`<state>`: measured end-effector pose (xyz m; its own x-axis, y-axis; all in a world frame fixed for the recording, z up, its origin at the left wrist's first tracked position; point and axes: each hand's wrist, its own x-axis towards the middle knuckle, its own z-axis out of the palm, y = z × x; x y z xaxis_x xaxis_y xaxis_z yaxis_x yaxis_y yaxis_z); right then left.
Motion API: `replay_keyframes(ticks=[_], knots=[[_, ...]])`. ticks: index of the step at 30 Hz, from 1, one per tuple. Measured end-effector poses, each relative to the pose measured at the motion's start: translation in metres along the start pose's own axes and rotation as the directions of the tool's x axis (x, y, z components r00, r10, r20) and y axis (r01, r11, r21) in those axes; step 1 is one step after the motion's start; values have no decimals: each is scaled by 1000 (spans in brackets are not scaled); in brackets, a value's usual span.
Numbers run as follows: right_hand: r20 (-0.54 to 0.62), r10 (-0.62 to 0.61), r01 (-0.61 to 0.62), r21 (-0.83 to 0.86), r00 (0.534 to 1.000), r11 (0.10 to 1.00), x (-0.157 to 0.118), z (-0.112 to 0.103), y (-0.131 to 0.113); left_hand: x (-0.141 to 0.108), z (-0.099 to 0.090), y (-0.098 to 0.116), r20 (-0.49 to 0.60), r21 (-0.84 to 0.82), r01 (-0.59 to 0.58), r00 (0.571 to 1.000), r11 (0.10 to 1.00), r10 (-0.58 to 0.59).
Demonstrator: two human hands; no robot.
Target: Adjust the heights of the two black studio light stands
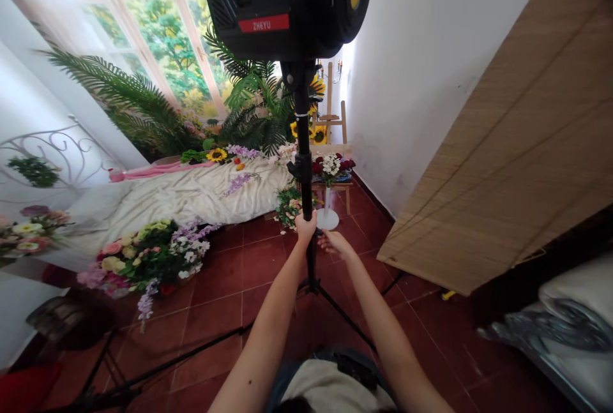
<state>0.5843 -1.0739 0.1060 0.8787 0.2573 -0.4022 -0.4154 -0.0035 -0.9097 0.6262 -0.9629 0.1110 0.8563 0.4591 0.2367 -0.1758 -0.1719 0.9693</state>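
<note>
A black studio light (287, 7) with a red ZHEYU label sits on top of a black light stand (303, 135), upright in front of me. My left hand (306, 226) is wrapped round the stand's pole, below a clamp collar (300, 169). Just right of the pole, my right hand (336, 244) has its thumb and curled fingers at a small dark locking knob (320, 233); the fingertips are small and partly hidden. The stand's legs (345, 317) spread over the floor below my hands.
A bed with a cream cover (191, 193) stands ahead left, with a flower arrangement (143, 253) at its near side. Behind the pole are a white round-based stand (328, 218) and a wooden easel (330, 119). A wood-grain panel (498, 145) leans at right. Another stand's leg (191, 355) crosses the red-tiled floor.
</note>
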Motion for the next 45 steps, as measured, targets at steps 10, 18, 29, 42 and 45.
replay_keyframes(ticks=[10, 18, 29, 42, 45], knots=[[-67, -352, 342, -129, 934, 931, -5, 8, 32, 1, 0, -3, 13, 33, -9, 1000, 999, 8], [-53, -57, 71, 310, 997, 948, -4, 15, 19, 2, 2, -3, -9, 13, -20, 1000, 1000, 21], [-153, -165, 149, -110, 974, 983, -15, 11, 30, -1, 0, 2, -29, 0, 19, 999, 1000, -19], [188, -109, 7, 475, 976, 880, -4, 18, 11, 3, 5, -6, -47, 7, 33, 998, 999, -33], [250, -77, -72, 539, 965, 839, -5, 15, 9, 3, 5, -5, -37, 23, 46, 998, 999, -45]])
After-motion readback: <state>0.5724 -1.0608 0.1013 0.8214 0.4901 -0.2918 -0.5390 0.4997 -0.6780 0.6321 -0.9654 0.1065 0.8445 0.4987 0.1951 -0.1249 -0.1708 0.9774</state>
